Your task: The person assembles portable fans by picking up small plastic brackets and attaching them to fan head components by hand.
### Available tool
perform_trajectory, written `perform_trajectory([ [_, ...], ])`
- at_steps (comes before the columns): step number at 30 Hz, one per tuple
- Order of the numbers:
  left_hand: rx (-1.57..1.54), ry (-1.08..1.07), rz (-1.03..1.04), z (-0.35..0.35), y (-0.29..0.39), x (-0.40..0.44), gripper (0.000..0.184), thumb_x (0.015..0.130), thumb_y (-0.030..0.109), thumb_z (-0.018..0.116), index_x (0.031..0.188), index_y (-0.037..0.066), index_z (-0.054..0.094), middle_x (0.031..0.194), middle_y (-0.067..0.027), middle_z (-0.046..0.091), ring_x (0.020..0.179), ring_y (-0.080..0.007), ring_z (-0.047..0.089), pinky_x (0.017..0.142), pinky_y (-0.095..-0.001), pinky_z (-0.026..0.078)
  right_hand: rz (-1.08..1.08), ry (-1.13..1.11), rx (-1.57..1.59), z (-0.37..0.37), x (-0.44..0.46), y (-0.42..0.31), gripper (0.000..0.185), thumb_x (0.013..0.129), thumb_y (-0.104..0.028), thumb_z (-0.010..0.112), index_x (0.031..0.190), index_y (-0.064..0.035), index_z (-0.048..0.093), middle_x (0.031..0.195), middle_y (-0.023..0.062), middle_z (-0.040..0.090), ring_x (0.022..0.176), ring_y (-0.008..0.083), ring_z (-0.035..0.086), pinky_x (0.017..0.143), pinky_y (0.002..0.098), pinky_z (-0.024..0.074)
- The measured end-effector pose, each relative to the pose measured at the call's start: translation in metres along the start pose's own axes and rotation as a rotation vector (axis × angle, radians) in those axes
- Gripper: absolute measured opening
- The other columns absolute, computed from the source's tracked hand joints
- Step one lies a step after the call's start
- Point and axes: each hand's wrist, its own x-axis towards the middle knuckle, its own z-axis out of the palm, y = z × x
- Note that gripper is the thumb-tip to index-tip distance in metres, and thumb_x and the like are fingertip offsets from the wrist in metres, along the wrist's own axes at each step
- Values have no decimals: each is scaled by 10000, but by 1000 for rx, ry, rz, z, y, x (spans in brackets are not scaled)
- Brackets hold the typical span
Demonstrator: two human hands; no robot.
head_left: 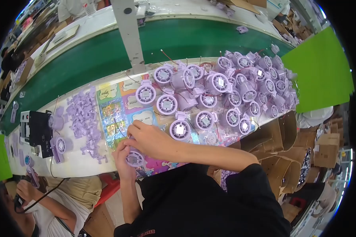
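My left hand (124, 161) is closed around a round lilac plastic housing (134, 159) with a spoked face and a square silvery centre, close to the front edge of the table. My right hand (145, 137) reaches across from the right. Its fingers are pinched together at the top of the same housing, and whatever lies between them is too small or hidden to make out. Just right of my hands stand similar lilac housings, one with a bright square centre (180, 129). Beneath my hands lies a colourful printed mat (124, 100).
Many lilac housings with thin wires crowd the right (247, 85). Small lilac pieces (83, 118) are heaped left, beside a black-and-white device (35, 132). Behind runs a green conveyor belt (194, 37) with a metal post (128, 35). A co-worker's hand (25, 190) is lower left; cardboard boxes (279, 166) stand right.
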Motion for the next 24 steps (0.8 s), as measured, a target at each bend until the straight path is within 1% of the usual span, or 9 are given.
perform_trajectory([
  [1,9,48,-8,1,-2,0,244,929,217,537,944,-3,642,863,-70,650,752,-148,645,688,-258,508,45,24,45,-1,-3,-4,255,925,-213,675,1030,8,601,982,169,605,867,378,640,749,446,527],
  [4,39,11,17,5,2,-7,213,940,186,548,958,-4,642,847,-63,647,717,-138,637,654,-253,507,50,134,50,3,-20,-5,253,930,-204,673,1065,-3,598,992,160,604,885,363,635,751,440,520],
  [8,63,101,-3,19,5,-10,121,918,96,607,933,-18,645,948,-72,652,808,-136,639,710,-260,508,101,210,151,7,-45,0,264,938,-164,658,1146,-10,604,1040,175,617,938,358,632,793,433,508],
  [11,147,-91,65,13,1,-9,134,916,93,610,928,-34,652,996,-79,650,854,-136,631,754,-258,497,110,334,191,12,-65,-3,294,947,-128,636,1216,-15,595,1096,181,628,970,361,636,816,426,513],
  [12,149,-42,45,18,0,-12,172,903,94,612,941,-67,657,1007,-99,654,865,-148,623,779,-264,490,136,320,217,9,-69,-4,344,953,-93,622,1284,-16,566,1128,182,634,984,365,641,823,426,517],
  [16,228,-218,180,37,4,-14,245,857,112,622,910,-126,647,1030,-152,654,871,-192,621,810,-308,494,84,367,326,-9,-87,-12,309,955,-65,628,1252,-14,553,1114,184,641,938,355,651,784,413,533],
  [19,165,-280,130,54,4,-12,282,846,142,626,885,-137,643,1038,-171,651,880,-203,620,822,-319,494,93,382,358,-26,-98,-14,275,943,-80,655,1195,-10,569,1054,168,650,867,306,663,709,377,536],
  [22,125,-338,43,61,0,-13,321,841,165,626,902,-149,653,1048,-187,647,884,-216,616,825,-332,494,293,291,476,-41,-107,-16,262,926,-102,687,1148,-4,586,980,143,653,814,250,660,649,344,521],
  [24,77,-374,23,67,-1,-13,331,838,164,624,929,-152,662,1052,-195,650,906,-227,622,832,-346,497,306,303,531,-49,-113,-16,251,922,-112,696,1127,-2,603,949,127,648,811,228,656,645,332,517],
])
